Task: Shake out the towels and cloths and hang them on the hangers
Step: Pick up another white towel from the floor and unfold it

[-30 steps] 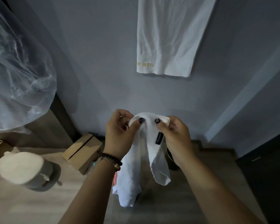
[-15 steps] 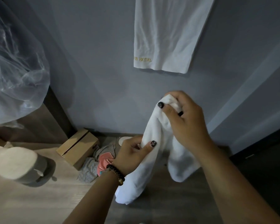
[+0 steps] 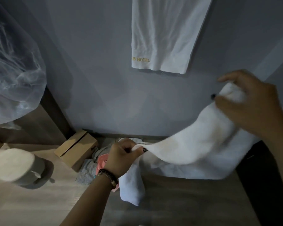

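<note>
A pale wood-grain surface (image 3: pixel 31 206) is seen running up to the grey wall. On it, a brown cardboard box (image 3: pixel 76 148) is set close to the wall, and just beside the box a heap of grey cloths (image 3: pixel 88 173) and a pink cloth (image 3: pixel 102 161) is piled. Further left, a round pale object (image 3: pixel 15 167) is placed on the surface; what it is cannot be told, as it is blurred.
</note>
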Tool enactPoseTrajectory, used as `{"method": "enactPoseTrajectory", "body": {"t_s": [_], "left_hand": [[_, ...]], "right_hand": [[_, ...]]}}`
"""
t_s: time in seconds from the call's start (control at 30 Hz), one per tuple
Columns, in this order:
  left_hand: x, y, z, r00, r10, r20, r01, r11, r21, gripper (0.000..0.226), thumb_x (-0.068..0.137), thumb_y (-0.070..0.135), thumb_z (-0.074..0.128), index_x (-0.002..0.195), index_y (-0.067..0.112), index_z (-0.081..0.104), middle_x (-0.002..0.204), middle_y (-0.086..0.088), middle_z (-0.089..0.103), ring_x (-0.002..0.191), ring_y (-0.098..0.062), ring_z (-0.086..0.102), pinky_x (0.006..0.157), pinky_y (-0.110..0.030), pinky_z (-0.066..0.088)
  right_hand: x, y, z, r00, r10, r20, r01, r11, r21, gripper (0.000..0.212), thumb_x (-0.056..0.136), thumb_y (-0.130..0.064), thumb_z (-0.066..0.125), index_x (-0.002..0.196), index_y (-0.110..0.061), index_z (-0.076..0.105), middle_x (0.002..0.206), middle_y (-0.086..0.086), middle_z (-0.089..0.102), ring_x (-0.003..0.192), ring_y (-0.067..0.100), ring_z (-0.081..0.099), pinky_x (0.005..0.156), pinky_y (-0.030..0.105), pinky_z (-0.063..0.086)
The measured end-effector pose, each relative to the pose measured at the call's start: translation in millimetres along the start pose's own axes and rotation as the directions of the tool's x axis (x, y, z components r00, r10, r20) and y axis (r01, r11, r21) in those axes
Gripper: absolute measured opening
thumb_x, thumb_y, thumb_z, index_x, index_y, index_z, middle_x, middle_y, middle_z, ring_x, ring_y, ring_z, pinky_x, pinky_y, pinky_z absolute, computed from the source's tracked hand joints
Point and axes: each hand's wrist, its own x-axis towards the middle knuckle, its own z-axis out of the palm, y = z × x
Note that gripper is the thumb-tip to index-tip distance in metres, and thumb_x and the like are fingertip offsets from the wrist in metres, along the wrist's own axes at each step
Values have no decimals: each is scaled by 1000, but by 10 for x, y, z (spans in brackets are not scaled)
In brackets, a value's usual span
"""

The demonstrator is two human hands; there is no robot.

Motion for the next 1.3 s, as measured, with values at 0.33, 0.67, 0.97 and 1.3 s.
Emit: {"method": "enactPoseTrajectory", "body": {"t_s": [0.33, 0.67, 0.97, 1.3], "left_hand": [[217, 842, -151, 978, 204, 36, -204, 979, -23, 39, 72, 47, 71, 73, 8, 75, 78, -2, 62, 69, -19, 59, 63, -39, 50], [115, 685, -328, 974, 224, 34, -223, 974, -37, 24, 76, 39, 73, 75, 16, 68, 79, -2, 62, 69, -21, 57, 63, -35, 49], [-41, -103, -114, 990, -31, 134, 22, 998, 66, 65, 71, 74, 60, 79, 12, 75, 87, -11, 66, 78, -19, 60, 72, -38, 50], [183, 282, -196, 984, 125, 131, -147, 973, 180, 63, 83, 63, 43, 76, 1, 57, 72, -14, 55, 61, -20, 50, 59, -28, 42]], "right_hand": [[-346, -444, 890, 688, -56, 724, 145, 988, -61, 44, 69, -55, 74, 104, -31, 61, 89, -12, 65, 82, 12, 63, 75, 34, 54], [-103, -558, 896, 892, -287, 350, 322, 945, -46, 15, 71, -29, 56, 73, -17, 66, 61, 1, 62, 58, 28, 58, 55, 41, 51], [453, -687, 240, 990, -134, -51, 129, 988, -84, 9, 81, -16, 66, 85, -9, 72, 74, 2, 62, 75, 17, 58, 60, 19, 35], [344, -417, 290, 865, -67, 498, 243, 923, -298, 83, 60, -37, 87, 134, -39, 50, 109, -12, 61, 89, 7, 53, 79, 21, 40]]}}
